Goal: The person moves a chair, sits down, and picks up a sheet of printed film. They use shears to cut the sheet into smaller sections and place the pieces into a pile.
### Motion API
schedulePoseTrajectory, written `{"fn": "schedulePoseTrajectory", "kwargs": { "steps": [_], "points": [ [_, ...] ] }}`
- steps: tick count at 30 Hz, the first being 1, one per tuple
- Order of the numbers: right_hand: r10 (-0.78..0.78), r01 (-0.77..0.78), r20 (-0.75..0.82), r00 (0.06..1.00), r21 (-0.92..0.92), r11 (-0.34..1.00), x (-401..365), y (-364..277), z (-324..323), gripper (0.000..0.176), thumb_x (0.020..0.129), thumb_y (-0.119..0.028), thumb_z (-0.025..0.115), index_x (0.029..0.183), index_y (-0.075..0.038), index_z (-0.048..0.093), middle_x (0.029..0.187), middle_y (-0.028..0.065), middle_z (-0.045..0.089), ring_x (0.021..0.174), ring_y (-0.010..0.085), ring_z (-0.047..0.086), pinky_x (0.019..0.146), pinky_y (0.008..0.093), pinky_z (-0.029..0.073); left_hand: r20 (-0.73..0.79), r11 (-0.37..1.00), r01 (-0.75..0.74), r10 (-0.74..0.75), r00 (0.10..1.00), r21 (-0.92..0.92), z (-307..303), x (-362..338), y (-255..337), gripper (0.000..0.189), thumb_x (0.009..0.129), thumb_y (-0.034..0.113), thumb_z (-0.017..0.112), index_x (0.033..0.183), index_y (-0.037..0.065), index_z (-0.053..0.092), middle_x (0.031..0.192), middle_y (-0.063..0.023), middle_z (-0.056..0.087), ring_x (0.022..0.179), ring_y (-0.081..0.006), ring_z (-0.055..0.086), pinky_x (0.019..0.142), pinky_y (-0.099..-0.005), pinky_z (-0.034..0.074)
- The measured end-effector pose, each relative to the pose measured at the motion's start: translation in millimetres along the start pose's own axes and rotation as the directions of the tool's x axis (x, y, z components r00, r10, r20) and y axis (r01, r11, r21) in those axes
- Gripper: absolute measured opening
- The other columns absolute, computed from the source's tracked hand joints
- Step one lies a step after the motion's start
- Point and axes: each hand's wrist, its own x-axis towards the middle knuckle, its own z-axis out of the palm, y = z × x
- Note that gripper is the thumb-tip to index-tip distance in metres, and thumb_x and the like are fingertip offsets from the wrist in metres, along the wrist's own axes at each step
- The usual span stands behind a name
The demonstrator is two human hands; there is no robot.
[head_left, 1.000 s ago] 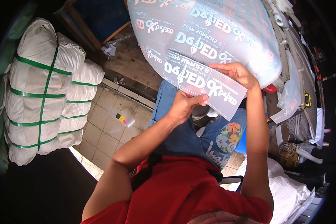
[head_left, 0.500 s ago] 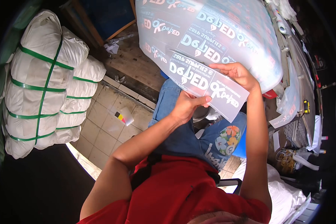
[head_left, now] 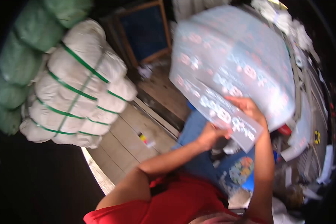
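Note:
A strip of grey translucent printed film (head_left: 246,139) with mirrored white lettering slants in front of my lap. My left hand (head_left: 212,136) pinches its lower edge, thumb on top and fingers beneath. At the upper edge, my right hand (head_left: 247,108) grips the strip, its fingers lying along the border. Behind the strip spreads a big sheet of similar printed film (head_left: 227,48) with rows of white and reddish lettering, and the strip overlaps it in this view. Motion blur softens the print.
White bales (head_left: 78,63) tied with green straps stand on the left, with green sacks (head_left: 18,71) behind them. A framed dark board (head_left: 143,33) leans at the back. A small printed scrap (head_left: 143,139) lies on the tiled floor (head_left: 119,145). Clutter lines the right side.
The camera view has swung, so the bales, hands and film sit farther right and lower. Both hands keep their hold on the film strip.

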Motion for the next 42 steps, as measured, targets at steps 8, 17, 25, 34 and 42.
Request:
{"fn": "schedulePoseTrajectory", "kwargs": {
  "steps": [8,17,25,34,42],
  "points": [
    [0.001,-0.001,0.006,1.000,0.158,0.988,18,10,2,0.060,0.089,-0.006,0.069,0.141,0.007,0.045,0.126,0.0169,0.063,0.110,0.0181,0.064,0.095,0.0297,0.050,0.057,0.995,0.055,-0.059,0.997,0.082,-12,4,-9,0.032,0.083,0.002,0.075,0.113,0.003,0.062,0.102,-0.0052,0.069,0.086,-0.0126,0.065,0.076,-0.0260,0.052],
    [0.058,-0.055,-0.039,0.998,0.084,0.995,12,5,3,0.054,0.089,0.001,0.051,0.142,0.002,0.047,0.082,0.0048,0.061,0.059,0.0047,0.047,0.051,0.0171,0.036,-0.456,0.859,-0.512,0.461,0.761,0.015,-72,14,46,0.052,0.094,0.018,0.065,0.139,0.013,0.040,0.102,-0.0033,0.060,0.085,-0.0163,0.061,0.078,-0.0293,0.049],
    [-0.025,0.034,-0.084,0.996,0.103,0.994,20,6,7,0.051,0.091,-0.005,0.062,0.140,0.005,0.049,0.081,0.0077,0.063,0.052,0.0026,0.046,0.045,0.0161,0.035,-0.347,0.729,-0.586,0.684,0.642,0.353,-75,6,93,0.106,0.080,-0.015,0.068,0.158,0.020,0.006,0.137,-0.0175,0.051,0.111,-0.0233,0.061,0.087,-0.0313,0.054],
    [0.068,-0.062,-0.118,0.991,0.051,0.997,51,0,14,0.052,0.092,-0.007,0.061,0.140,0.003,0.049,0.079,0.0054,0.060,0.053,0.0019,0.045,0.046,0.0164,0.034,-0.221,0.786,-0.509,0.598,0.771,0.351,-84,12,101,0.070,0.078,-0.009,0.074,0.141,-0.007,0.043,0.137,-0.0139,0.054,0.118,-0.0197,0.057,0.100,-0.0329,0.047],
    [0.106,-0.109,-0.112,0.988,-0.021,0.994,53,-10,19,0.053,0.093,-0.009,0.061,0.142,0.003,0.047,0.079,0.0045,0.060,0.054,0.0014,0.045,0.046,0.0162,0.033,-0.267,0.816,-0.505,0.572,0.776,0.281,-87,13,99,0.068,0.078,-0.009,0.073,0.140,-0.006,0.044,0.134,-0.0127,0.056,0.116,-0.0190,0.058,0.097,-0.0318,0.048]
  ]
}}
